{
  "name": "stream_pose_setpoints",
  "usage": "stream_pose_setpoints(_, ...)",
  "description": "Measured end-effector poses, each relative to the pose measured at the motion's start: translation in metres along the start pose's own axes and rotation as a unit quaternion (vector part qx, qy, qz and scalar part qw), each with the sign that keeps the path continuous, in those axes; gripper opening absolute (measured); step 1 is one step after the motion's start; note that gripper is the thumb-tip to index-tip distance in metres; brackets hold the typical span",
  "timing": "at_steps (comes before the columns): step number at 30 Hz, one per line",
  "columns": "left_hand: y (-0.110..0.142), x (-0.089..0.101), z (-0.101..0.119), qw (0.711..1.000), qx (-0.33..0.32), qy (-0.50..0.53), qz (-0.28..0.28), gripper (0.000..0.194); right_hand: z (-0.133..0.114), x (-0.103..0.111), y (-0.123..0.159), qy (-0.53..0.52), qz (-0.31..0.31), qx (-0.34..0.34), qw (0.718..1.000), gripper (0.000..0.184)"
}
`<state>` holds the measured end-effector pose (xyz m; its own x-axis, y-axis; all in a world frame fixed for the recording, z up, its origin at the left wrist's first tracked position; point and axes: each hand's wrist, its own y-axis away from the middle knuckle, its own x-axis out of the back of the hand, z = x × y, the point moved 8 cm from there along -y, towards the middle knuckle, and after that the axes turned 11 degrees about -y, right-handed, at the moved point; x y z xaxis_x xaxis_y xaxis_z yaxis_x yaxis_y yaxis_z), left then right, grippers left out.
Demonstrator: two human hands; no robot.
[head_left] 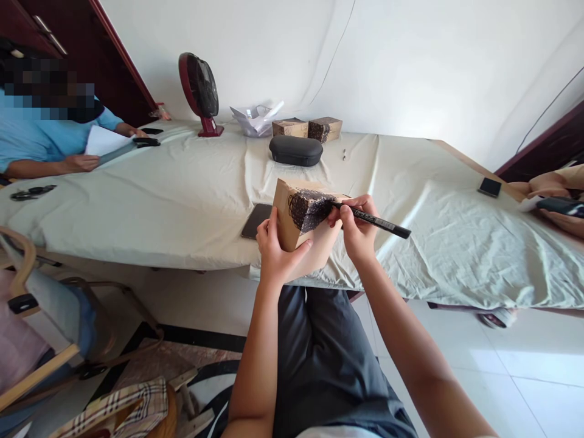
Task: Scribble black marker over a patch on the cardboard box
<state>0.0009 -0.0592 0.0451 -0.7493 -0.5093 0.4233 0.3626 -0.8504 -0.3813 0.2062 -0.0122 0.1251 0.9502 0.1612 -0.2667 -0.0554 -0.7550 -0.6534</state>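
Note:
A brown cardboard box (pixel 314 249) is tilted up at the near edge of the table, black scribbles covering one of its corners. My left hand (pixel 279 248) grips the box from its left side, thumb across the near face. In my right hand (pixel 358 228) is a black marker pen (pixel 383 224), its tip on or very close to the scribbled patch. The pen's other end points right and toward me. Just left of the box lies a dark flat phone-like object (pixel 255 220), partly hidden by the box and my left hand.
Behind the box stand a black zip case (pixel 295 151), two more cardboard boxes (pixel 326 129), a plastic bag of papers (pixel 258 120) and a red fan (pixel 201 91). A person (pixel 41 140) sits at the left with papers. Another person's hands (pixel 561 194) show at the right, near a dark phone (pixel 490 187).

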Motion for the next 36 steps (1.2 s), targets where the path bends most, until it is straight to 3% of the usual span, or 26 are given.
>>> stream_pose_setpoints(6, 0.0, 0.0, 0.0, 0.999, -0.04, -0.011, -0.017, 0.114, -0.013, 0.003, -0.009, 0.029, -0.007, -0.018, 0.999, 0.035)
stream_pose_setpoints(10, 0.001, 0.001, 0.005, 0.996, -0.072, -0.026, -0.033, 0.113, -0.032, 0.001, -0.023, 0.09, -0.032, -0.026, 0.995, 0.02)
stream_pose_setpoints(18, 0.003, 0.0, 0.012, 0.989, -0.117, -0.064, -0.06, 0.116, -0.034, -0.029, -0.033, 0.017, -0.163, -0.096, 0.982, 0.013)
stream_pose_setpoints(29, 0.002, 0.002, 0.006, 0.99, -0.119, -0.034, -0.065, 0.116, -0.034, -0.023, -0.035, 0.094, -0.098, -0.076, 0.988, 0.014)
stream_pose_setpoints(36, 0.0, 0.002, -0.001, 0.992, -0.112, -0.016, -0.057, 0.116, -0.02, 0.007, -0.032, 0.068, -0.036, -0.094, 0.993, 0.013)
